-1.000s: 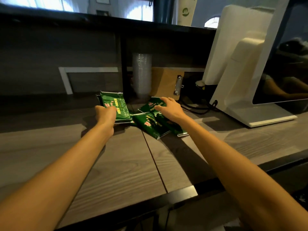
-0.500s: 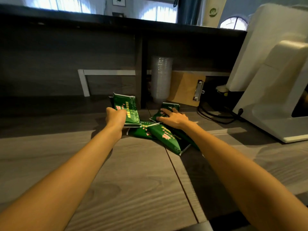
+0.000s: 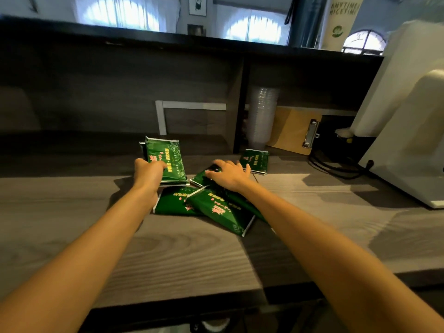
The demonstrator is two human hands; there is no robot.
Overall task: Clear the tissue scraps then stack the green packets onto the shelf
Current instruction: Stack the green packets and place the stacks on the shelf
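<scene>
Several green packets lie on the wooden counter. My left hand grips the near edge of a small stack of green packets, which lies tilted toward the back. My right hand rests with spread fingers on a dark green packet in the middle. Below the hands two more packets overlap: one flat and one slanted on top. A further packet lies apart at the back right. No tissue scraps are visible.
Behind the packets a dark shelf unit rises with a vertical divider. A stack of clear cups and a clipboard stand in its right bay. A white machine with black cables occupies the right side.
My right hand slid left off the back-right packet onto the middle one, leaving that packet uncovered. My left hand keeps its hold on the stack. The camera moved closer and lower.
</scene>
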